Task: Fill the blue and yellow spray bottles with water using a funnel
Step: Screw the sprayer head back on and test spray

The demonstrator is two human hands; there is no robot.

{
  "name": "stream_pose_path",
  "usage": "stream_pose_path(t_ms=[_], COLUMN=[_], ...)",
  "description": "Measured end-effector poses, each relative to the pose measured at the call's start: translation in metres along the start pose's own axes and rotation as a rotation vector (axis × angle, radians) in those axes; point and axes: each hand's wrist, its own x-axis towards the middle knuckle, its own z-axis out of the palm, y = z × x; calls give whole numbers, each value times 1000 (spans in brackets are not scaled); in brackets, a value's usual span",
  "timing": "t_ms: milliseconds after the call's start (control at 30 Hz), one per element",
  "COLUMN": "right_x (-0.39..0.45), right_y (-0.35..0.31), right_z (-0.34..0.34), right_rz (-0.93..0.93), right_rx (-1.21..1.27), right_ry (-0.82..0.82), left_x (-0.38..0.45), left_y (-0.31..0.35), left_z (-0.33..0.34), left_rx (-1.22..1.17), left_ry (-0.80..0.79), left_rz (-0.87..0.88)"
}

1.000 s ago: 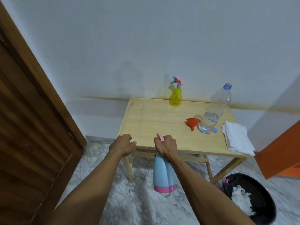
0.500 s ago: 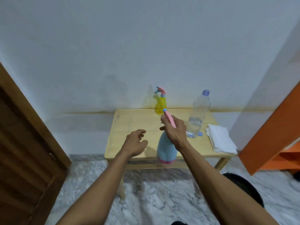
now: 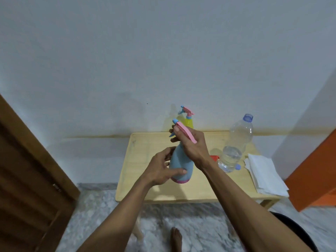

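both hands (image 3: 192,146) grip blue bottle (image 3: 181,164) above table (image 3: 196,191).

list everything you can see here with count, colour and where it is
wooden table: 1, light wood, against the wall
blue plastic spray bottle with pink trigger head: 1, blue and pink, held over the table in both hands
yellow plastic spray bottle: 1, yellow with pink and blue head, back of table, partly hidden
clear plastic water bottle: 1, clear with blue cap, right side of table, water low
red funnel: 1, red, mostly hidden behind the right wrist
white paper towels: 1 stack, white, right edge of table
black bin: 1, black, floor at lower right
wooden door: 1, brown, left
left hand: grips bottle body
right hand: grips trigger head
bare foot: 1, bottom centre
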Motion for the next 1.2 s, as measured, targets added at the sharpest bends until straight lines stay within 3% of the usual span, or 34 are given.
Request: stream_pose_path(t_ms=[200,367,533,833,1200], right_x=[76,139,207,291,314], right_y=[31,74,105,181,233], right_z=[33,48,56,73,88], right_rz=[47,61,77,128,208], right_rx=[-58,-226,-243,-280,-220], right_ry=[-125,-104,-80,-88,-121], left_x=[58,123,189,272,302], left_y=[-34,-57,-94,-156,-191], left_z=[-35,-57,-61,-68,-64], left_rx=[-17,9,-5,85,125], left_ry=[207,359,483,459,556], left_rz=[-41,-93,-165,-251,-370])
